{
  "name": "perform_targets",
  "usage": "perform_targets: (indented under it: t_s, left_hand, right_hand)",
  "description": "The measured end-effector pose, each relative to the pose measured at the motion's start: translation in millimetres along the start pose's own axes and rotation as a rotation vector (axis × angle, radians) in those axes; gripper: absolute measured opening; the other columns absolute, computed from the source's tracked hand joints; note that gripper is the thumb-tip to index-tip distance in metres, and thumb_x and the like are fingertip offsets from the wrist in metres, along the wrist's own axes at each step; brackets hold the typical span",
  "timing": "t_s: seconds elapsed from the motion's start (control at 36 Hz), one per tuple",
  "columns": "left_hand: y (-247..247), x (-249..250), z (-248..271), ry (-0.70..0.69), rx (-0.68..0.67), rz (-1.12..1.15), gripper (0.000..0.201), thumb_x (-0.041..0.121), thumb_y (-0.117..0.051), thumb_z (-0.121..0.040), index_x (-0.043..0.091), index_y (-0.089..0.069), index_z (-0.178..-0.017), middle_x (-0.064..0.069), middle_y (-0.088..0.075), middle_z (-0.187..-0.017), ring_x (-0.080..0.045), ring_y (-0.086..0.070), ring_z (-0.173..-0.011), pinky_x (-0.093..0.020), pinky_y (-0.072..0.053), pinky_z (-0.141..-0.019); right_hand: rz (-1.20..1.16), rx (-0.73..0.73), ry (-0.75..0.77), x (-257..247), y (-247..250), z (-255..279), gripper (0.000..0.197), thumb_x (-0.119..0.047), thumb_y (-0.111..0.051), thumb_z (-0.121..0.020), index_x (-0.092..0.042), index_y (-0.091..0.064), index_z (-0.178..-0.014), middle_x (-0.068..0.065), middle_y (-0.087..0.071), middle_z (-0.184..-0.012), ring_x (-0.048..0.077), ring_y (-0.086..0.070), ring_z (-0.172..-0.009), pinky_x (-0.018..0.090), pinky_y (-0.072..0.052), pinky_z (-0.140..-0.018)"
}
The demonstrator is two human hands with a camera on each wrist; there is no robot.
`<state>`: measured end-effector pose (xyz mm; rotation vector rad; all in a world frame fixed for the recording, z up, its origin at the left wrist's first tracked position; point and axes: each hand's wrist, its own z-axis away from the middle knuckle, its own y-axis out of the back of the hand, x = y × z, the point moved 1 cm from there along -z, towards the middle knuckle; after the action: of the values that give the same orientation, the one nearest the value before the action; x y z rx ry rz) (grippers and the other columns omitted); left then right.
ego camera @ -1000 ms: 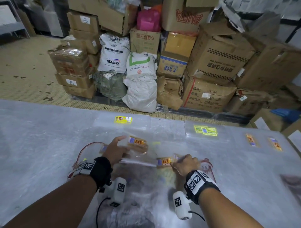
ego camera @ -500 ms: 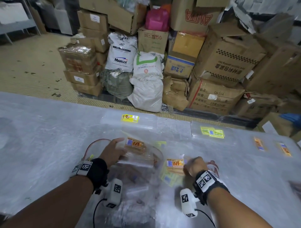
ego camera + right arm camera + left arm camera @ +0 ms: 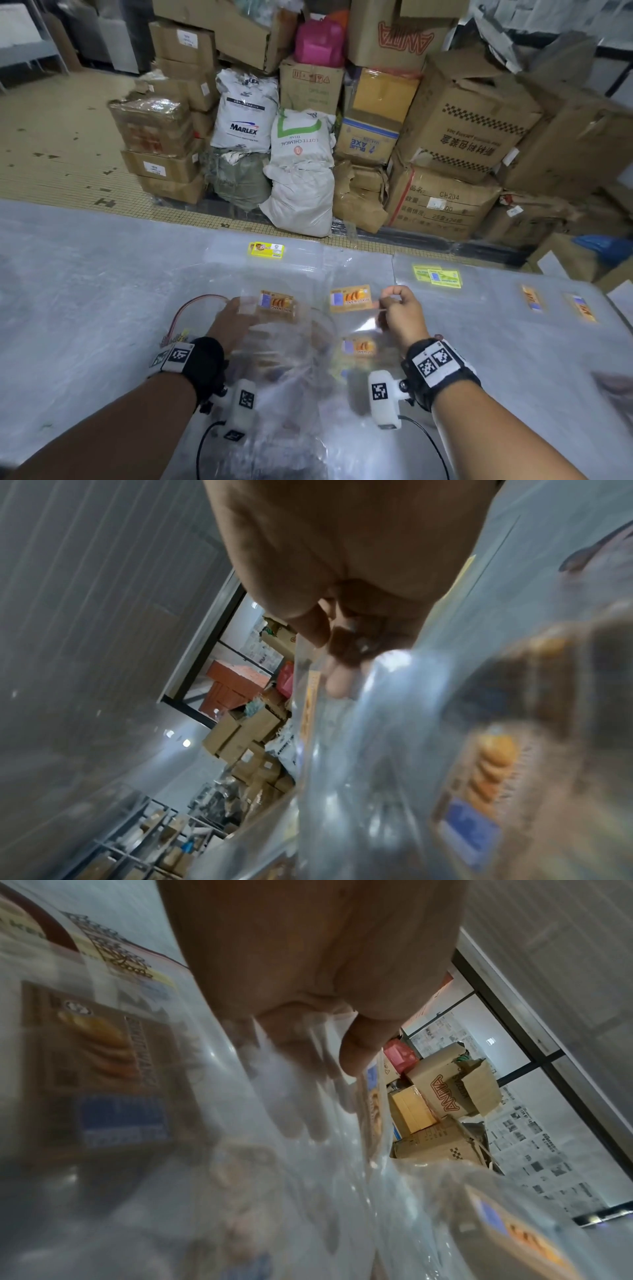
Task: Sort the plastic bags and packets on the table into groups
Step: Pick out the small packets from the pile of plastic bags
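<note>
While the table shows bare plastic-covered surface left of the hands out to its far edge, sorted clear bags with yellow labels lie along that edge. Left hand grips a clear packet with an orange label reading roughly "BISKUT WANG"; right hand pinches the edge of a matching packet, both over the central pile.

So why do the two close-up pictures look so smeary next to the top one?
Head view: mostly sharp, though the left hand and its clear bag are motion-blurred, and the boxes bow outward from the wide lens. Left wrist view: the bag sits too close, so its label smears. Right wrist view: glare streaks on the plastic near the right hand, dim overall.
</note>
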<state>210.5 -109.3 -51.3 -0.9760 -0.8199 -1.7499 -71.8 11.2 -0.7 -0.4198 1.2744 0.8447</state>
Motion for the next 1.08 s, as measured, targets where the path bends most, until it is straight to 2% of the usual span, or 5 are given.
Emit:
perform_targets:
  t_s: [0.33,0.53,0.75,0.92,1.08]
  left_hand:
    - [-23,0,-3,0.014,-0.045,0.147,0.035,0.018,-0.068,-0.062,0.010,-0.052,-0.092,-0.020,-0.064,-0.093,-0.029,-0.059,-0.084,-0.044,-0.047,-0.078]
    - [-24,0,-2,0.066,-0.091,0.175,0.041,0.019,-0.062,-0.073,0.028,-0.061,-0.113,-0.018,-0.070,-0.104,-0.039,-0.067,-0.098,-0.059,-0.051,-0.093]
    - [-24,-15,-15,0.078,-0.114,0.245,0.036,0.039,-0.072,-0.060,0.017,-0.060,-0.087,-0.009,-0.053,-0.099,-0.027,-0.053,-0.090,-0.056,-0.043,-0.100]
    - [-24,-7,-3,0.161,-0.105,0.281,0.098,0.093,-0.054,-0.062,0.032,-0.054,-0.138,-0.001,-0.051,-0.142,-0.026,-0.047,-0.135,-0.058,-0.034,-0.111]
    - [-35,11,15,-0.058,-0.038,0.016,0.022,0.024,-0.069,-0.091,0.023,-0.061,-0.111,-0.002,-0.060,-0.077,-0.009,-0.047,-0.053,-0.021,-0.037,-0.046]
  right_hand:
    - [-0.132,-0.148,-0.094,-15,-49,14,0.018,0.001,-0.041,-0.099,-0.014,-0.047,-0.093,0.012,-0.063,-0.074,0.018,-0.051,-0.041,0.024,-0.040,-0.039]
    - [0.220,-0.052,-0.104,6,-74,11,0.003,-0.010,-0.048,-0.090,-0.014,-0.048,-0.091,0.008,-0.054,-0.083,0.025,-0.054,-0.078,0.044,-0.053,-0.081]
    - [0.263,-0.179,-0.201,10,-77,10,0.017,-0.016,-0.066,-0.088,-0.004,-0.057,-0.097,0.008,-0.056,-0.075,0.017,-0.053,-0.059,0.023,-0.041,-0.051]
    - [0.244,-0.167,-0.184,20,-85,8,0.058,-0.027,-0.077,-0.078,-0.004,-0.044,-0.119,0.015,-0.063,-0.106,0.032,-0.067,-0.095,0.042,-0.058,-0.081]
    - [0.216,-0.215,-0.161,12,-81,13,0.045,-0.017,-0.069,-0.089,-0.010,-0.037,-0.119,0.016,-0.062,-0.101,0.020,-0.058,-0.062,0.026,-0.047,-0.045]
